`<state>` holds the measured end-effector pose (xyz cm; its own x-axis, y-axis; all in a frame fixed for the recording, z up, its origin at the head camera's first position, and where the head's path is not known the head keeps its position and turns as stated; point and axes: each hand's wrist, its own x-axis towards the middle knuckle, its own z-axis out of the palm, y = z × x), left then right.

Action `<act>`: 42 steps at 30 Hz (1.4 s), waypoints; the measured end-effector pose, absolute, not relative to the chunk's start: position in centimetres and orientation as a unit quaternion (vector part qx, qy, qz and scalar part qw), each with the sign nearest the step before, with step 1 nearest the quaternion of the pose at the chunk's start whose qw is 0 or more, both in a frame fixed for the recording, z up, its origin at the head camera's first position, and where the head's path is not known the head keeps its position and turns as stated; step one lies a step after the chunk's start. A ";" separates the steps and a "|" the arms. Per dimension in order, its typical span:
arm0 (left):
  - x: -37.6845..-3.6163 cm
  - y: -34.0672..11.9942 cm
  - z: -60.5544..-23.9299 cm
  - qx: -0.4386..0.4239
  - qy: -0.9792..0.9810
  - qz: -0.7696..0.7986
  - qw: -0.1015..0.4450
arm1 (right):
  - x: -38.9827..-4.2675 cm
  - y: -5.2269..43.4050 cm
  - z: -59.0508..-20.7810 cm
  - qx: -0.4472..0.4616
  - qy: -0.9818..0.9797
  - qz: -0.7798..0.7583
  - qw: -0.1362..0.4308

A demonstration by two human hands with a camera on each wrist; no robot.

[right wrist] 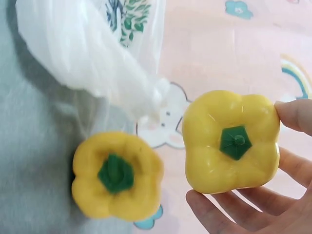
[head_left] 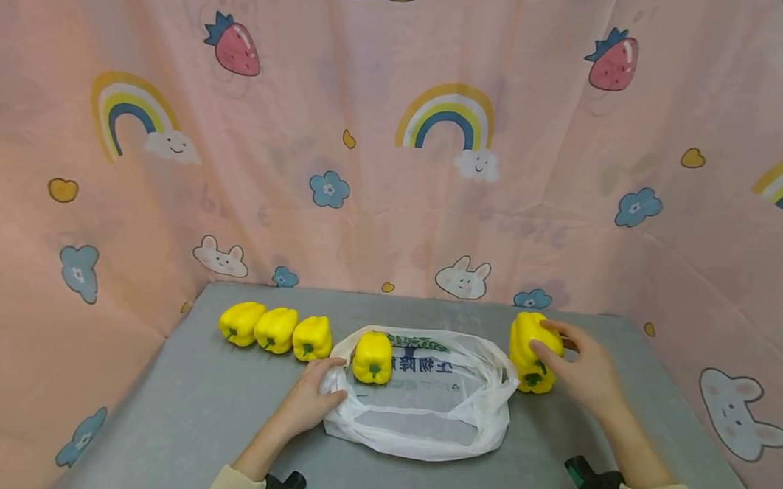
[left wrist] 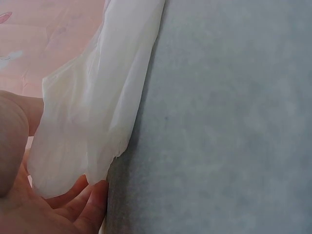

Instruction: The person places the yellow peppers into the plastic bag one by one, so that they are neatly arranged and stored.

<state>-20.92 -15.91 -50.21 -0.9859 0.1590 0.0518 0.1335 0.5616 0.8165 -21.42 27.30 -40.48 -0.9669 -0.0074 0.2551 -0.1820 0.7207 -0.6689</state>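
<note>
A white plastic bag (head_left: pixel 422 416) lies with its mouth spread wide in the middle of the grey table (head_left: pixel 190 411). My left hand (head_left: pixel 327 389) grips the bag's left rim; in the left wrist view the bag's film (left wrist: pixel 97 112) drapes over my fingers (left wrist: pixel 78 204). One yellow bell pepper (head_left: pixel 372 358) sits in the bag's mouth near that hand. My right hand (head_left: pixel 559 349) holds a second yellow pepper (head_left: pixel 526 334) just right of the bag, seen stem-on in the right wrist view (right wrist: pixel 231 141). Another pepper (head_left: pixel 536 381) lies on the table directly under it (right wrist: pixel 117 175).
Three more yellow peppers (head_left: pixel 276 329) stand in a row on the table left of the bag. A pink cartoon-print cloth (head_left: pixel 396 163) walls in the table at the back and on both sides. Bare grey table lies in front of the bag.
</note>
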 end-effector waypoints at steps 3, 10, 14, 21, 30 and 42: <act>-20.9 -15.9 -50.3 0.083 0.884 0.460 0.014 | -21.3 26.5 -40.3 0.052 -0.919 0.374 0.112; -20.9 -15.8 -50.2 0.083 0.884 0.459 0.009 | -21.6 24.7 -40.1 0.061 -0.917 0.378 0.112; -21.0 -15.8 -50.3 0.086 0.884 0.459 0.008 | -21.8 23.7 -40.2 0.072 -0.912 0.386 0.114; -20.9 -15.9 -50.2 0.082 0.882 0.464 0.010 | -22.2 22.1 -40.4 0.086 -0.902 0.407 0.116; -20.8 -15.7 -50.1 0.082 0.883 0.462 0.012 | -22.6 20.1 -40.6 0.108 -0.889 0.427 0.120; -20.8 -15.8 -50.3 0.082 0.885 0.458 0.014 | -23.2 17.6 -41.9 0.114 -0.875 0.462 0.089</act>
